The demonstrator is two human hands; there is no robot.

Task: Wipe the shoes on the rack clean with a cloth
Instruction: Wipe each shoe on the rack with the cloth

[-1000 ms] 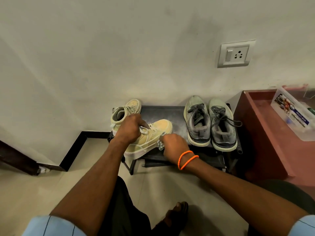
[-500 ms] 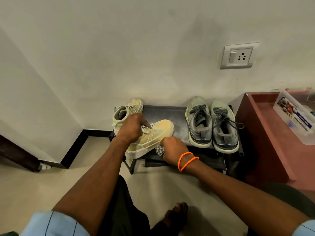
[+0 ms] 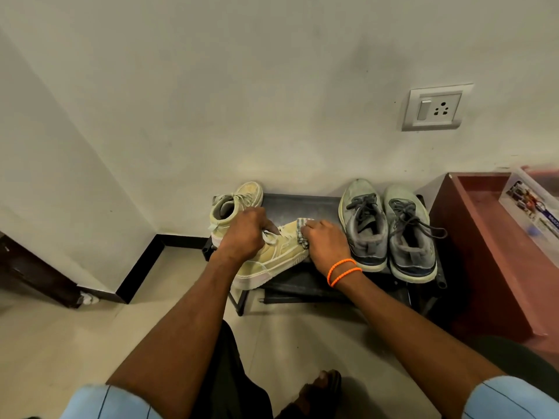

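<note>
Beige sneaker (image 3: 273, 255): being tilted off the front edge of the rack (image 3: 305, 207) — judged so its toe is exposed for wiping.
Left hand (image 3: 243, 235): fingers being kept clamped on the laces and collar.
Right hand (image 3: 328, 244): fingers closed on the cloth (image 3: 302, 234) — being pressed against the toe.

Setting: we take this for a home, likely an entry corner or hallway. Evidence we list: a low black shoe rack (image 3: 305, 207) standing against a plain cream wall (image 3: 242, 86); worn everyday footwear on it, namely a cream sneaker (image 3: 239, 204) and a pair of grey running shoes (image 3: 387, 228); a domestic switch-and-socket plate (image 3: 435, 107); pale floor tiles (image 3: 60, 343) with black skirting (image 3: 142, 267); a reddish-brown cabinet (image 3: 490, 246) just beside the rack.
</note>
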